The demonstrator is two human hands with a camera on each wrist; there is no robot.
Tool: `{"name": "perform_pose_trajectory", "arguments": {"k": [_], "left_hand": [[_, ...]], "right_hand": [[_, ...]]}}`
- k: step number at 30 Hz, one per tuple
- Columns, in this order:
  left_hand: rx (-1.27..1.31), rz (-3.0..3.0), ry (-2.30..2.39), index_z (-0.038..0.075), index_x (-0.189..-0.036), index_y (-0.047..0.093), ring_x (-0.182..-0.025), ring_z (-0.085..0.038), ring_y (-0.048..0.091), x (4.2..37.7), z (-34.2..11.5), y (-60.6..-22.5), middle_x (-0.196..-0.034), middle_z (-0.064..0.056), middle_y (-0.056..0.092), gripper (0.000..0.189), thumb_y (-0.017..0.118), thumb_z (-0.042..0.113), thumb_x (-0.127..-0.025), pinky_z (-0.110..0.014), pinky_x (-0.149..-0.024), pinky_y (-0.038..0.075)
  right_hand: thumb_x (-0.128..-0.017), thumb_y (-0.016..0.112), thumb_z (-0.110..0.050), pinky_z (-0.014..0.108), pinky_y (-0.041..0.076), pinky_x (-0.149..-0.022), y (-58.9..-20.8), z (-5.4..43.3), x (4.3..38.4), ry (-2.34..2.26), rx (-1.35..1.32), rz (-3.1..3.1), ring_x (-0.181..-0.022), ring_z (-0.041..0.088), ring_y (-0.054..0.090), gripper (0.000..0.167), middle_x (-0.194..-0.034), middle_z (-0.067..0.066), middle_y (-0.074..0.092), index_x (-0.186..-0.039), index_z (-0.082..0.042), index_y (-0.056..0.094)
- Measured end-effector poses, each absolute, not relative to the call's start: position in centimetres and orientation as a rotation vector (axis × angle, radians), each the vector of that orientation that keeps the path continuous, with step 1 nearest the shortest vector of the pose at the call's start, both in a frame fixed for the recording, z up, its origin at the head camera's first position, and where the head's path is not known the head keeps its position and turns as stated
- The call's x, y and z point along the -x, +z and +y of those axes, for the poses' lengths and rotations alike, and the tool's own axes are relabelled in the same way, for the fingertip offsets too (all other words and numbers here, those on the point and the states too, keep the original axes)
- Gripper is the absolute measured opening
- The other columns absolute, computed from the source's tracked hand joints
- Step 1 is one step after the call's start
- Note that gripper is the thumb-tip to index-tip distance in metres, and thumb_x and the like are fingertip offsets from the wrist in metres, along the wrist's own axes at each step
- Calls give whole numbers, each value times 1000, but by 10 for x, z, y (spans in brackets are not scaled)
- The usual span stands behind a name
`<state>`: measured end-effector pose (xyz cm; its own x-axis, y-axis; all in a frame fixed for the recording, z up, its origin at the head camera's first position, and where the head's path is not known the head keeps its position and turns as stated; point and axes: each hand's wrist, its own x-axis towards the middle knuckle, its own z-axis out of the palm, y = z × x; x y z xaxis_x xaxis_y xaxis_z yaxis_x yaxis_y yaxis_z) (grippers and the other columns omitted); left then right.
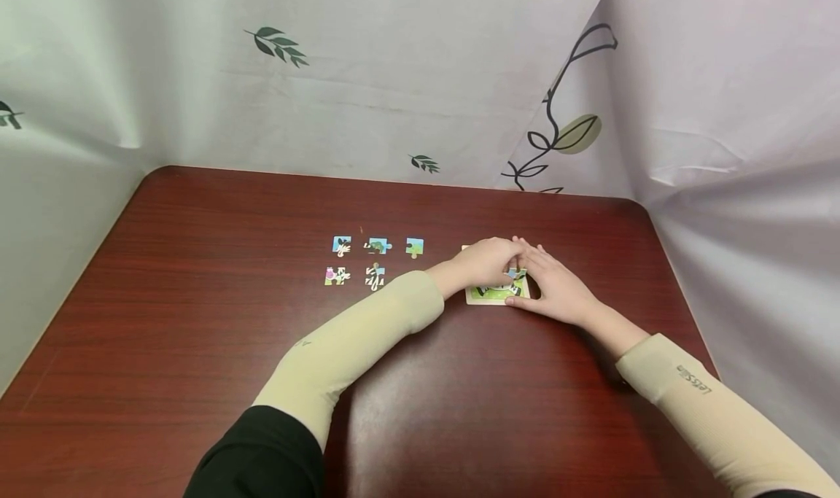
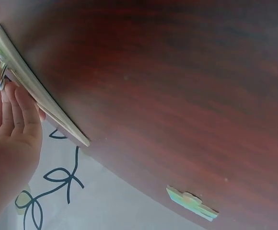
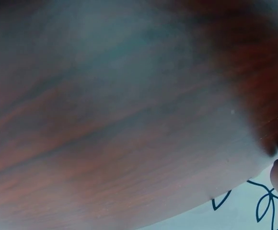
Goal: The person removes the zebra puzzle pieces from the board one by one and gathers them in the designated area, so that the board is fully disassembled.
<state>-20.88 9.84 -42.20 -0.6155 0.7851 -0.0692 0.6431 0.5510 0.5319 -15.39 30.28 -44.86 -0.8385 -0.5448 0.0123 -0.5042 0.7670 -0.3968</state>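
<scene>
A small jigsaw puzzle board (image 1: 499,298) with a pale border and a green picture lies flat on the table, partly covered by both hands. My left hand (image 1: 488,262) is over its upper left part. In the left wrist view, a small puzzle piece (image 2: 3,76) shows between that hand's thumb and fingers, pinched just above the board. My right hand (image 1: 556,286) rests along the board's right side, thumb at the lower edge and fingers stretched toward the top. Its fingertips come close to the left hand; whether they touch is unclear.
Left of the board several loose puzzle pieces lie in two rows, among them a blue and green piece (image 1: 414,246) and a pink and white piece (image 1: 337,275). The dark red wooden table (image 1: 459,410) ends at a white leaf-print curtain (image 1: 367,82) behind and at the sides.
</scene>
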Motion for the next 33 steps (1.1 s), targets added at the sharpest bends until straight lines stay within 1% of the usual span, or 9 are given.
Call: {"name": "perform_pose_trajectory", "arguments": {"k": [3, 7, 11, 15, 20, 25, 28, 30, 33], "left_hand": [[-1174, 2471, 713, 14, -111, 69, -90, -10, 63, 210, 100, -422, -100, 1, 71, 16, 73, 9, -96, -22, -81, 48], [-1178, 2444, 723, 12, -109, 71, -91, -11, 65, 211, 102, -425, -100, -1, 73, 17, 76, 7, -93, -21, -82, 49], [-1159, 2422, 738, 10, -105, 72, -91, -11, 65, 212, 104, -427, -98, -1, 73, 18, 80, 5, -90, -20, -83, 50], [-1107, 2425, 766, 10, -103, 73, -93, -11, 66, 212, 104, -427, -99, -1, 74, 16, 80, 6, -90, -22, -85, 52], [-1076, 2432, 760, 10, -103, 74, -97, -13, 67, 212, 104, -425, -103, -2, 75, 16, 83, 9, -90, -24, -88, 52], [-1089, 2439, 739, 11, -103, 74, -91, -11, 64, 212, 103, -424, -97, -1, 73, 16, 83, 11, -90, -22, -82, 50], [-1088, 2460, 723, 12, -102, 76, -86, -10, 62, 214, 103, -423, -92, 1, 71, 9, 80, 14, -93, -21, -78, 48], [-1079, 2480, 713, 14, -100, 78, -85, -10, 61, 216, 102, -423, -91, 2, 71, 5, 77, 17, -96, -22, -78, 48], [-1055, 2492, 718, 15, -102, 80, -88, -9, 63, 216, 98, -419, -97, 3, 75, 9, 73, 20, -101, -22, -82, 50]], "right_hand": [[-89, 84, -40, 60, 17, -132, -449, 303, 154, -595, 848, 2853, -165, 36, 21, 80, -176, 16, 25, -154, -6, 51], [-89, 84, -41, 55, 16, -134, -448, 303, 153, -594, 838, 2862, -164, 35, 22, 94, -176, 16, 26, -162, -3, 39], [-88, 85, -42, 53, 16, -134, -448, 303, 153, -588, 835, 2875, -164, 35, 24, 102, -175, 16, 27, -165, -1, 33], [-88, 85, -43, 56, 17, -133, -448, 303, 153, -574, 844, 2879, -164, 36, 24, 100, -175, 16, 27, -163, 0, 35], [-88, 84, -46, 54, 16, -134, -447, 303, 153, -551, 825, 2869, -164, 34, 23, 102, -176, 13, 25, -164, -1, 34], [-88, 84, -46, 53, 16, -134, -447, 302, 153, -546, 816, 2864, -165, 33, 22, 104, -177, 13, 24, -166, -1, 30], [-89, 83, -45, 53, 16, -134, -447, 302, 153, -540, 821, 2864, -164, 35, 22, 104, -177, 14, 24, -166, -2, 30], [-89, 83, -45, 54, 16, -134, -447, 302, 153, -533, 823, 2863, -164, 35, 22, 102, -177, 14, 24, -166, -3, 30], [-89, 83, -45, 55, 17, -134, -447, 302, 154, -518, 825, 2863, -164, 35, 22, 101, -177, 14, 24, -166, -5, 31]]}}
